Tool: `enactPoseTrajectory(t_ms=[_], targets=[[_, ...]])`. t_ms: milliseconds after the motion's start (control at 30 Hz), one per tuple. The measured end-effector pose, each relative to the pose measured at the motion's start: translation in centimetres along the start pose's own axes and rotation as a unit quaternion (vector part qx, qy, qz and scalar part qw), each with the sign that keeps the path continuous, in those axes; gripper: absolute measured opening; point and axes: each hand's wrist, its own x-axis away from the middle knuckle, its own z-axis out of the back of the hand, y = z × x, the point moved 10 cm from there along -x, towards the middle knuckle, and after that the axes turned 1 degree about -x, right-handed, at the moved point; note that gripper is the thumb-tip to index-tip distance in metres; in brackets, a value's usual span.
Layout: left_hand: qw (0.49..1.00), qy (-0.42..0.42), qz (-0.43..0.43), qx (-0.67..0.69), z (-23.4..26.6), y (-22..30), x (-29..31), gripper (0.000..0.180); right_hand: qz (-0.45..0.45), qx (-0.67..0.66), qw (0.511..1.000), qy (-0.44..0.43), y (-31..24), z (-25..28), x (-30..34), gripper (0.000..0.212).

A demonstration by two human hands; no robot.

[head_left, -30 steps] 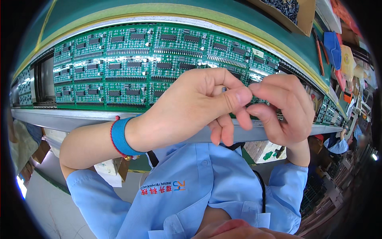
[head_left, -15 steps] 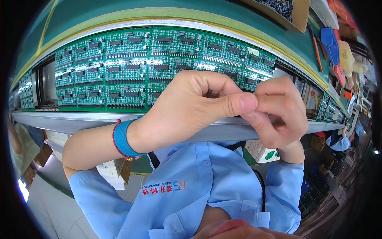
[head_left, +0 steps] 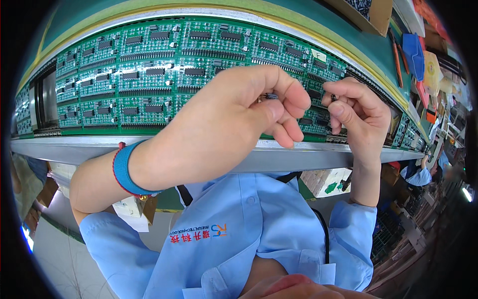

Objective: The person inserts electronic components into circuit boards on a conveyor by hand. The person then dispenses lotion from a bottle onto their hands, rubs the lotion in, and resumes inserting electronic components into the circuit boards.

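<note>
My left hand [head_left: 224, 117], with a blue band at the wrist, hovers over the middle of a large green circuit board panel [head_left: 149, 89]. Its fingers are curled around a small dark electronic component [head_left: 271, 95], partly hidden by the thumb. To the right, my right hand [head_left: 366, 117] pinches another small dark component [head_left: 334, 97] between thumb and fingers, above the panel's right end. The panel carries rows of black chips and pin strips. A small pale label [head_left: 318, 55] sits near its upper right. Both hands are apart from each other.
The panel lies between metal rails [head_left: 89, 152], with more boards [head_left: 406, 132] farther right. A cardboard box [head_left: 381, 17] of small dark parts stands at the far right. Beside it are orange-handled pliers [head_left: 397, 62] and a blue bin [head_left: 413, 55]. Another person's sleeve [head_left: 420, 178] shows at right.
My hands, whose fingertips met before, have separated. The dark components in them now show. The board panel appears slightly farther left and up in view.
</note>
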Motion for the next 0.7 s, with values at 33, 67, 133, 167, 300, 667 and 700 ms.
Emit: enactPoseTrajectory(t_ms=[33,67,133,167,300,667,700], targets=[[1.000,0.009,-0.011,0.018,0.2,0.1,-0.1,0.017,0.013,0.035,0.999,0.003,-0.3,0.0,-0.1,0.020],[1.000,0.010,-0.010,0.020,0.2,0.2,-0.1,0.017,0.026,0.070,0.997,0.006,-0.7,0.0,-0.2,0.021],[0.998,0.013,0.018,0.062,0.3,0.0,-0.3,0.020,0.030,0.090,0.995,0.012,-0.8,0.2,-0.2,0.020],[0.998,0.012,0.019,0.064,0.3,0.0,-0.3,0.020,0.034,0.109,0.993,0.019,-0.9,0.3,-0.2,0.019],[0.992,-0.042,0.088,0.074,-1.3,-1.0,0.2,0.025,0.035,0.118,0.992,0.017,-0.9,0.4,-0.3,0.016],[0.988,-0.101,0.103,-0.044,-2.7,-2.6,0.9,0.017,0.274,0.449,0.850,0.001,-3.9,-3.6,-0.8,0.014],[0.992,-0.094,0.077,-0.030,-2.7,-2.3,0.8,0.017,0.274,0.450,0.850,0.000,-3.8,-3.8,-0.7,0.014]])
